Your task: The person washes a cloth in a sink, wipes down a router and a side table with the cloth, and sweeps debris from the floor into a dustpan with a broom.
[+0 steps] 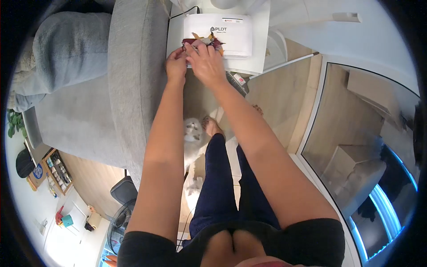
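Observation:
A small bundle of maroon, yellow and white leaf-like pieces [216,43] lies over the front left part of a white PLDT box [238,38]. At the bundle's left end, my left hand [176,66] is closed, with thumb and fingertips pinching its edge. My right hand [208,64] reaches over the bundle from the front, its fingers bent down and closed on the middle of it. The fingers cover part of the bundle, so its exact kind is hard to make out.
The box stands on a white table [260,53] beside a grey sofa [133,80]. A dustpan or brush [238,82] and a white pole [284,64] are at the table's right. A white furry animal [192,131] is by my foot. A glass door [356,147] stands right.

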`<state>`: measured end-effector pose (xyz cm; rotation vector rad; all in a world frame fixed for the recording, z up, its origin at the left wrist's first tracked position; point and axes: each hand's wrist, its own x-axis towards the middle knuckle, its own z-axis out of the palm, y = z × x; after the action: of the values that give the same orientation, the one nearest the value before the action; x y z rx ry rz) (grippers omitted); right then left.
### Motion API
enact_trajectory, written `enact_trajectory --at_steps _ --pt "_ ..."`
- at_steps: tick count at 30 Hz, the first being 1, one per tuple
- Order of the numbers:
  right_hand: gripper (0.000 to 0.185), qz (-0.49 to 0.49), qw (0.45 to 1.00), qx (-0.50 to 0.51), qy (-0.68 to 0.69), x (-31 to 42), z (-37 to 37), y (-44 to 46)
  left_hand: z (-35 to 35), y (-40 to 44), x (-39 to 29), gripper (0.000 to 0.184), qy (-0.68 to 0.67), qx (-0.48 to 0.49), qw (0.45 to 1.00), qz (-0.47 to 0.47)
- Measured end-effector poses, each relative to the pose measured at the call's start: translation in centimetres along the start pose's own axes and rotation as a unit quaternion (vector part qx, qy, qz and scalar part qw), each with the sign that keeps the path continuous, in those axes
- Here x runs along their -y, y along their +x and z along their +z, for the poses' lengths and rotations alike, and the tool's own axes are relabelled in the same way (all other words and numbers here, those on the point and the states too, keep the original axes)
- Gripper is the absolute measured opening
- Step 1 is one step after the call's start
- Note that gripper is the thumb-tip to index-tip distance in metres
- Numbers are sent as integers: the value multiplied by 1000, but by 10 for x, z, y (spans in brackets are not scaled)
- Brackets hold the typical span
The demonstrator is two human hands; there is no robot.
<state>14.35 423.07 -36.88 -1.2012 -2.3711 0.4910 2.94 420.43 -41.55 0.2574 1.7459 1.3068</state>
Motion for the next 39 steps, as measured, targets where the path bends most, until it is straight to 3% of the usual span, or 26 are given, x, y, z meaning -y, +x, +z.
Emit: enact_trajectory --at_steps 2,4,5,7,8,9,11,12,14,16,18,20,22,23,25,26,28,30,32,36,38,39 --pt "29 -17 996 36 -81 -26 -5 -12 1 -4 -7 30 29 4 1000 -8" --pt "32 69 995 -61 32 -83 -11 -35 2 -5 -10 31 56 8 998 -12" --pt "32 196 966 -121 115 -110 -15 -54 2 -4 -12 31 54 12 998 -25" --pt "32 338 916 -208 63 -147 -36 -80 0 -4 -12 31 51 16 998 -40" --pt "32 351 903 -237 -70 -153 -47 -87 0 -3 -12 33 40 23 998 -49" --pt "32 349 903 -239 -70 -135 -59 -78 0 -2 -13 35 28 30 998 -56" --pt "38 319 932 -150 81 -74 -80 -41 0 -2 -15 35 39 31 997 -59" --pt "37 221 965 -92 104 -67 -61 -32 0 -2 -15 35 52 33 996 -62" --pt "28 158 978 -76 113 -46 -18 -7 -1 1 -15 35 39 37 997 -60" --pt "22 -13 999 -47 -10 -25 -2 -2 -2 4 -11 35 25 43 997 -62" --pt "23 -25 999 -33 -27 -33 -3 -4 -5 6 -7 33 50 54 996 -51" --pt "25 83 994 -58 -47 -75 9 -15 -2 -1 -17 34 57 47 995 -64" --pt "21 212 960 -120 142 -78 -51 -15 -2 -1 -23 36 62 38 995 -72" --pt "21 212 960 -120 141 -90 -54 -18 -2 0 -22 35 57 43 995 -68" --pt "19 351 909 -219 -54 -106 -56 -15 1 3 -18 35 49 51 996 -61" --pt "19 348 909 -222 -51 -107 -47 -10 1 5 -17 32 68 49 995 -57" --pt "23 89 987 -94 91 -75 -26 1 -2 1 -15 30 90 40 993 -59" --pt "23 -44 996 -49 -52 -34 7 2 1 -3 -20 28 71 38 995 -65" --pt "23 -80 995 -59 6 -9 13 16 -3 3 -13 28 64 60 994 -63" --pt "22 -88 996 -21 -9 -8 19 46 -5 5 -7 26 46 79 995 -49" --pt "24 -71 996 -30 -49 -16 13 56 -2 3 -7 27 45 63 996 -44" --pt "27 -5 999 -32 -42 -30 24 60 -1 2 -8 28 44 45 997 -38"
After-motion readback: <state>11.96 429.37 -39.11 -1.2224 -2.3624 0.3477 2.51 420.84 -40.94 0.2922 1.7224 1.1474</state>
